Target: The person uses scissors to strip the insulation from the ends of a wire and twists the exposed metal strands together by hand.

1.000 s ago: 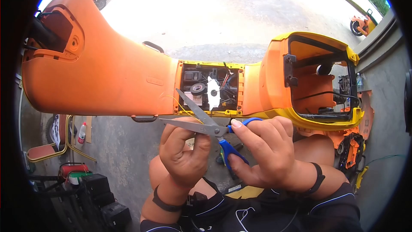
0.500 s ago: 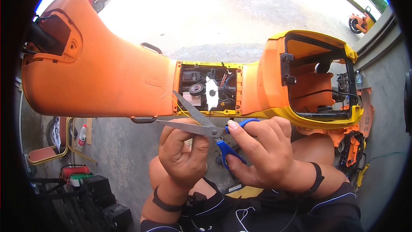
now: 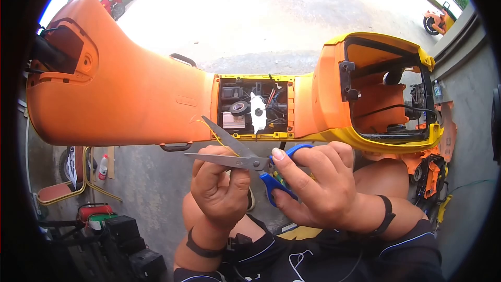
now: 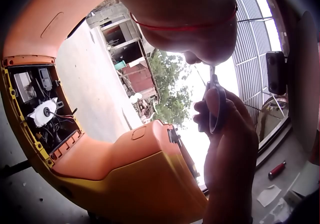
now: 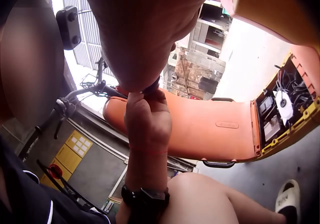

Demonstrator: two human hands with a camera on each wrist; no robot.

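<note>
Blue-handled scissors [image 3: 256, 164] are in my right hand [image 3: 326, 185], with its fingers and thumb at the handle loops and the blades spread apart. A thin yellow wire [image 3: 214, 134] runs between the blades down to my left hand [image 3: 219, 190], whose curled fingers and thumb pinch it. One blade lies across the left fingers in the head view. From the left wrist view, the scissor handles [image 4: 216, 106] show in the right hand, while the blades are mostly hidden behind the left hand. Both hands are in front of an orange and yellow scooter body [image 3: 141, 94].
Beyond the hands, an uncovered compartment [image 3: 291, 109] holds wiring, a black tape roll [image 3: 239, 108] and a white piece [image 3: 258, 114]. A large framed opening [image 3: 425, 99] is at right. Black boxes [image 3: 122, 232] and a bottle [image 3: 103, 167] stand at left.
The scissors and both hands have shifted slightly left and down in the head view. The blades stay apart, and the wire is still between them.
</note>
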